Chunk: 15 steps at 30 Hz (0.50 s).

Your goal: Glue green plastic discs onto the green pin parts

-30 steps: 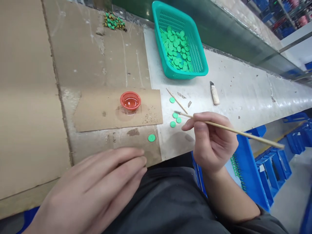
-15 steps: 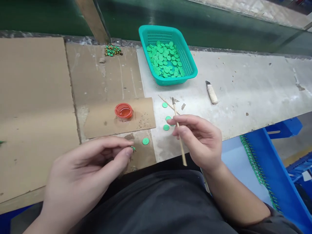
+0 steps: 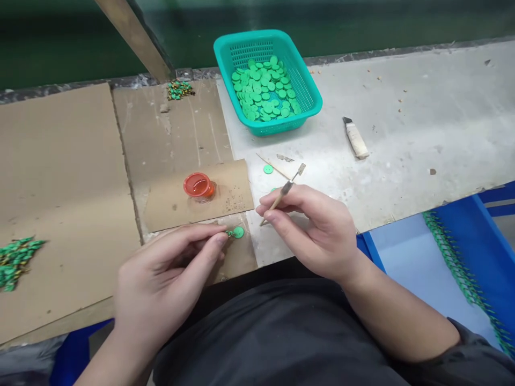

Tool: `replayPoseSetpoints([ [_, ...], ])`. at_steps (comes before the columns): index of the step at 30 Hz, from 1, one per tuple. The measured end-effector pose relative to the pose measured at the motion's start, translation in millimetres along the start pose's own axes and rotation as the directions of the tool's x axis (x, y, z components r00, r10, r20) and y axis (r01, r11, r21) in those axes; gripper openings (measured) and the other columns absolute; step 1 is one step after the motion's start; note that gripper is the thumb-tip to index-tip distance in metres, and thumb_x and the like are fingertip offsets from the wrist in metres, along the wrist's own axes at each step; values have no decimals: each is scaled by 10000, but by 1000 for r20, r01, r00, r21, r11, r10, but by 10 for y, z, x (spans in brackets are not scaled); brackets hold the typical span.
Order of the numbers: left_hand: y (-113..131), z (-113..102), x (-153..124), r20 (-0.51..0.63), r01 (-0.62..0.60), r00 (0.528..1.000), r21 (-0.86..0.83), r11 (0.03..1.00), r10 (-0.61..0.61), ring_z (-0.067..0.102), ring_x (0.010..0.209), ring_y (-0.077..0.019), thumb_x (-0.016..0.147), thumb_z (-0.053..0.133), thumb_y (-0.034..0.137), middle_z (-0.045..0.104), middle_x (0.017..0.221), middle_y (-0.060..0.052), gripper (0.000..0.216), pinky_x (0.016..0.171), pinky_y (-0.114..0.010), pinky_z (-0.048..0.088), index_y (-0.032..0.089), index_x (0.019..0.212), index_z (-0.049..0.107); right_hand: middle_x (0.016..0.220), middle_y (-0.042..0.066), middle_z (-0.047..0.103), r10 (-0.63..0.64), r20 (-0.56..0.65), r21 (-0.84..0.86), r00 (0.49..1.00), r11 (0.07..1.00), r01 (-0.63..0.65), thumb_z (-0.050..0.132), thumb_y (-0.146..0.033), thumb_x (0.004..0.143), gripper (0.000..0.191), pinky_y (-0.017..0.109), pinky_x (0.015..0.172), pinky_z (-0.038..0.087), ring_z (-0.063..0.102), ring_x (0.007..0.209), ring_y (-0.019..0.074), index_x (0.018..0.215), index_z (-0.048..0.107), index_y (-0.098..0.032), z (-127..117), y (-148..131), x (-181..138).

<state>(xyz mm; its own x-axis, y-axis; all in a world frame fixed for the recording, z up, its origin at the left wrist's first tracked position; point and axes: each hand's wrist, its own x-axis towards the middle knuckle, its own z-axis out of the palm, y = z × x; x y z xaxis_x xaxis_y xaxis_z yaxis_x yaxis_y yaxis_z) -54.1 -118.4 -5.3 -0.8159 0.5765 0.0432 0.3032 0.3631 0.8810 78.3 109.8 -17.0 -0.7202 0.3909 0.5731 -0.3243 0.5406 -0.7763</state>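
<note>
My left hand (image 3: 173, 268) is closed, thumb and forefinger pinching a small green piece (image 3: 229, 234) mostly hidden by the fingertips. Just right of that piece, a round green button (image 3: 238, 232) lies on the cardboard. My right hand (image 3: 314, 230) grips a thin wooden stick (image 3: 276, 202) between thumb and fingers. The stick slants, its dark end up and its thin tip pointing down to the left, apart from the button. Behind the hands, a red cup (image 3: 197, 185) with liquid in it stands on a cardboard piece (image 3: 169, 206).
A teal basket (image 3: 316, 102) holds many green buttons. Around it are a cutter-like tool (image 3: 355, 138), a loose stick (image 3: 273, 165) and another button (image 3: 268, 169). Small green-and-gold pieces form piles at left (image 3: 18, 260) and back (image 3: 179, 90). A blue bin (image 3: 488, 241) stands at right.
My right hand has turned the stick, so its lower end now points left toward the button instead of down toward me. My left hand still pinches the green piece. The view has shifted.
</note>
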Motion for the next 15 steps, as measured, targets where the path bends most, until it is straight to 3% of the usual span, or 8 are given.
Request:
replayPoseSetpoints([
  [3,-6,-1,-12,-10,40,999,0,999,-40,788,721,-161,1079,961,514,853,952,-26,215,701,-172,692,305,1125,966,1192,39,939,11,-13,5,1000,1000,-11,790,-190,1202,70,326,972,796,936,1083,186,1245,788,-246,1,7,-12],
  [8,-43,30,-42,-55,-3,998,90,996,8,794,807,-153,1083,979,557,869,1025,-17,231,808,-179,693,331,1128,962,1190,32,928,12,-17,15,1000,1000,-12,785,-187,1207,68,305,988,775,922,1090,170,1235,776,-249,6,10,-28],
  [15,-33,53,-48,-66,39,997,66,997,-35,773,776,-139,1071,1003,560,864,996,-4,238,731,-170,647,330,1123,965,1198,31,924,12,-23,-3,1000,1000,-12,790,-180,1199,90,320,944,776,904,1045,172,1250,779,-253,-7,26,-43],
])
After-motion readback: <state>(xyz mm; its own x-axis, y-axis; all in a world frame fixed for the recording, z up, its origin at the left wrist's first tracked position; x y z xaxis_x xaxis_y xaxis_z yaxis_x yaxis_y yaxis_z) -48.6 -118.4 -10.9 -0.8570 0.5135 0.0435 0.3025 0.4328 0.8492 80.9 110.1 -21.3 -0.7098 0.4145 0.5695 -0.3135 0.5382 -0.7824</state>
